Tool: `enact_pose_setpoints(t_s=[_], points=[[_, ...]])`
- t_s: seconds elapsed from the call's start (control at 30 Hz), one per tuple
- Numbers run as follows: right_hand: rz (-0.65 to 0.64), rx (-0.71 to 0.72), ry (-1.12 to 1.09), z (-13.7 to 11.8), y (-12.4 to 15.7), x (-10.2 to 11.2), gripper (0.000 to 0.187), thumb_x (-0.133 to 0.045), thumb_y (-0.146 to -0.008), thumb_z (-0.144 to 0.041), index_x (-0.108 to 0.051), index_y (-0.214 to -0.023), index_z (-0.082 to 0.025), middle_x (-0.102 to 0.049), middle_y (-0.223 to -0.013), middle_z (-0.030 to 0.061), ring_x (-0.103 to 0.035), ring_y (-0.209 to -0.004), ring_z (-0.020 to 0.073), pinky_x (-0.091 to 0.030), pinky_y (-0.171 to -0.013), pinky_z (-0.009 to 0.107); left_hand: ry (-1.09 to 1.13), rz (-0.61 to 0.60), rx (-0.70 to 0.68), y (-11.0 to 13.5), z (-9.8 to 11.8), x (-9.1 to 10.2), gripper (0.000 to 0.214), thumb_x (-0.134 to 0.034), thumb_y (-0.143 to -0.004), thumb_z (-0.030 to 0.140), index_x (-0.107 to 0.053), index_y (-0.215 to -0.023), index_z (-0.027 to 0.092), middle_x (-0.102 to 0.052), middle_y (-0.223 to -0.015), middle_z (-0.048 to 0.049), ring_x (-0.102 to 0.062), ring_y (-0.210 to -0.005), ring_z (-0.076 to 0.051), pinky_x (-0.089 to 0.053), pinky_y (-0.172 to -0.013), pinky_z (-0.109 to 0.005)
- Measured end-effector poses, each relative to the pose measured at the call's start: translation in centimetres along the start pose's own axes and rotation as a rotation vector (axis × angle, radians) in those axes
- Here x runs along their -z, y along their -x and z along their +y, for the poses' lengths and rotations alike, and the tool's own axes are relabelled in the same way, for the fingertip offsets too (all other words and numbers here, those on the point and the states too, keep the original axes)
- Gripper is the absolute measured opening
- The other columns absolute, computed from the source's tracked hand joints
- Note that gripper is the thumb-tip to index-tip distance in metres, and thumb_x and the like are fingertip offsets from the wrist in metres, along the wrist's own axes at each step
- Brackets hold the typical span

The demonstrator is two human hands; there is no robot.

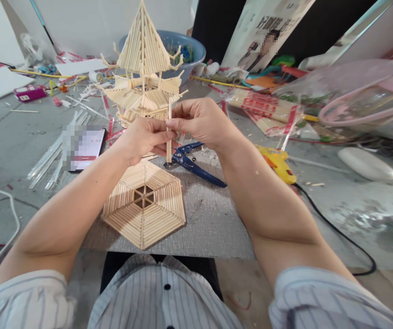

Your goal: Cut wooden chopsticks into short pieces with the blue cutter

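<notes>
Both hands meet at a few thin wooden sticks [169, 148], held upright side by side. My left hand [148, 135] pinches them low with thumb and fingers, and my right hand [196, 119] grips them higher up. Just behind the hands stands a pagoda model [143, 50] built of sticks, with a pointed roof and tiers of upturned eaves; its lower part is partly hidden. Below my left hand lies a flat hexagonal stick panel [162, 201] with a small spoked opening in the middle. Blue-handled cutters [199, 169] rest under the hands.
A phone [88, 144] and clear glue sticks [54, 148] lie on the left. To the right are a yellow glue gun [277, 164] with a black cord, packs of sticks [265, 105] and a white oval object [367, 163]. A blue basin [196, 52] stands behind the pagoda.
</notes>
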State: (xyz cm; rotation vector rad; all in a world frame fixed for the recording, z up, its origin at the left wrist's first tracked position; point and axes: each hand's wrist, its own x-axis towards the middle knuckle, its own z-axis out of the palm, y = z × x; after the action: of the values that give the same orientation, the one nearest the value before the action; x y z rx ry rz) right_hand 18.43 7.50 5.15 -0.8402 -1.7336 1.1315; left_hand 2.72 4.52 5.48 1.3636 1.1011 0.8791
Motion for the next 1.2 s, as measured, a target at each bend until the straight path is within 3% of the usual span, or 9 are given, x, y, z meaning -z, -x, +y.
enact_pose_setpoints(t_s=[0.33,0.47,0.57,0.67,0.73,0.8,0.9,1.07,1.2], points=[[-0.013,0.044,0.143,0.1,0.0,0.1,0.021,-0.075,-0.075,-0.034,-0.06,-0.076,-0.019,-0.056,-0.064,-0.0021,-0.057,-0.07,0.0139,-0.05,-0.063,0.028,-0.054,-0.016,-0.025,0.0,-0.1,0.1,0.011,-0.062,-0.081,0.014,-0.061,-0.07,0.014,-0.066,-0.062,0.0006,-0.071,-0.068,-0.017,-0.06,-0.064,-0.03],[0.063,0.055,0.377,0.2,-0.4,0.7,0.017,-0.065,-0.083,-0.034,-0.062,-0.079,-0.017,-0.062,-0.073,0.001,-0.058,-0.074,0.0142,-0.048,-0.069,0.029,-0.083,0.045,-0.057,-0.1,-0.2,0.3,0.015,-0.063,-0.081,0.014,-0.059,-0.066,0.014,-0.065,-0.062,-0.0004,-0.071,-0.071,-0.018,-0.059,-0.066,-0.03],[0.011,-0.08,0.734,0.1,0.2,1.5,0.018,-0.064,-0.082,-0.035,-0.063,-0.077,-0.017,-0.066,-0.077,0.0041,-0.061,-0.077,0.0178,-0.046,-0.072,0.032,-0.09,0.088,-0.089,-0.4,-0.2,0.5,0.015,-0.064,-0.08,0.014,-0.058,-0.066,0.014,-0.063,-0.061,-0.0003,-0.071,-0.075,-0.019,-0.059,-0.07,-0.033],[-0.19,-0.326,1.091,0.1,2.3,1.7,0.025,-0.061,-0.082,-0.043,-0.065,-0.078,-0.019,-0.07,-0.086,0.0083,-0.064,-0.086,0.0252,-0.045,-0.073,0.037,-0.11,0.117,-0.116,-0.5,-0.1,0.6,0.014,-0.063,-0.08,0.012,-0.059,-0.066,0.013,-0.062,-0.061,-0.0009,-0.071,-0.076,-0.019,-0.059,-0.074,-0.036],[-0.293,-0.448,1.252,0.4,4.0,1.3,0.032,-0.058,-0.083,-0.049,-0.066,-0.086,-0.019,-0.071,-0.097,0.0116,-0.065,-0.095,0.0315,-0.045,-0.075,0.04,-0.115,0.127,-0.133,-0.5,-0.1,0.5,0.015,-0.063,-0.08,0.012,-0.059,-0.066,0.013,-0.062,-0.063,-0.0013,-0.07,-0.077,-0.019,-0.058,-0.076,-0.038],[-0.313,-0.484,1.322,1.1,5.5,0.8,0.039,-0.058,-0.084,-0.051,-0.063,-0.102,-0.016,-0.069,-0.111,0.0155,-0.063,-0.104,0.0349,-0.046,-0.078,0.042,-0.107,0.127,-0.145,-0.3,-0.1,0.6,0.014,-0.064,-0.08,0.013,-0.058,-0.067,0.013,-0.062,-0.063,-0.0009,-0.07,-0.076,-0.018,-0.058,-0.076,-0.038],[-0.275,-0.488,1.318,2.2,6.8,0.3,0.041,-0.055,-0.088,-0.045,-0.057,-0.115,-0.014,-0.067,-0.116,0.0183,-0.063,-0.107,0.0361,-0.046,-0.081,0.043,-0.083,0.124,-0.151,0.1,-0.6,0.8,0.014,-0.066,-0.08,0.018,-0.058,-0.069,0.015,-0.062,-0.061,0.0005,-0.068,-0.069,-0.015,-0.058,-0.074,-0.034],[-0.169,-0.435,1.28,2.5,7.0,0.5,0.033,-0.046,-0.092,-0.033,-0.059,-0.116,-0.015,-0.066,-0.119,0.0176,-0.062,-0.109,0.0372,-0.046,-0.083,0.045,-0.04,0.189,-0.121,1.2,-1.9,1.5,0.013,-0.061,-0.082,0.017,-0.058,-0.069,0.015,-0.064,-0.065,-0.0001,-0.065,-0.061,-0.012,-0.058,-0.068,-0.029],[0.043,-0.374,1.153,2.5,6.9,1.6,0.036,-0.042,-0.093,-0.036,-0.059,-0.118,-0.016,-0.068,-0.113,0.0167,-0.064,-0.102,0.0333,-0.046,-0.08,0.043,0.016,0.168,-0.112,1.8,-2.9,1.7,0.015,-0.062,-0.082,0.02,-0.057,-0.069,0.016,-0.064,-0.068,0.0,-0.065,-0.06,-0.011,-0.057,-0.065,-0.027]])
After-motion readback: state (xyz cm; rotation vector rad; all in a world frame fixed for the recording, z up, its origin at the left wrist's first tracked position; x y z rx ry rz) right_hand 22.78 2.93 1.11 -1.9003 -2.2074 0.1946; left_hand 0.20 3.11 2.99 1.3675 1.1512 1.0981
